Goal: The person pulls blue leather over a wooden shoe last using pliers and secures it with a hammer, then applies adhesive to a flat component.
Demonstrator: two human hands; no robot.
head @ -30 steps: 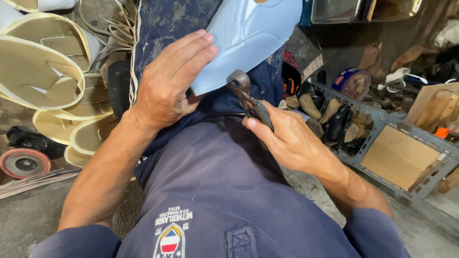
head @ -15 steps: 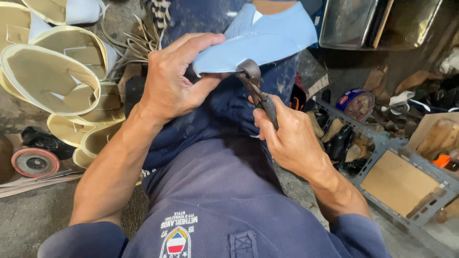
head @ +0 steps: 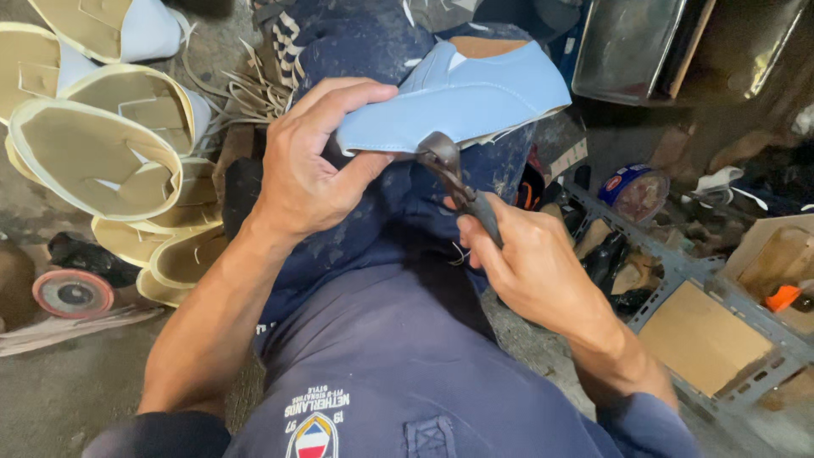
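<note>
— Blue leather: how many shoes in hand?
— One light-blue shoe [head: 462, 106], resting over the person's lap, gripped by the left hand [head: 309, 165].
— And tools?
— One pair of pincers [head: 458, 182], grasped by the right hand [head: 530, 271], head biting the shoe's edge. Several tan soles [head: 93, 157] lie stacked at the left.

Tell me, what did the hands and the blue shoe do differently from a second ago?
The left hand went from lying flat over the light blue shoe to curling round its near end, thumb underneath. The shoe tipped from pointing away to lying sideways. The pincers moved up from beside the shoe to bite its lower edge. The right hand held the pincers the whole time, and the tan soles stayed piled on the left.
</note>
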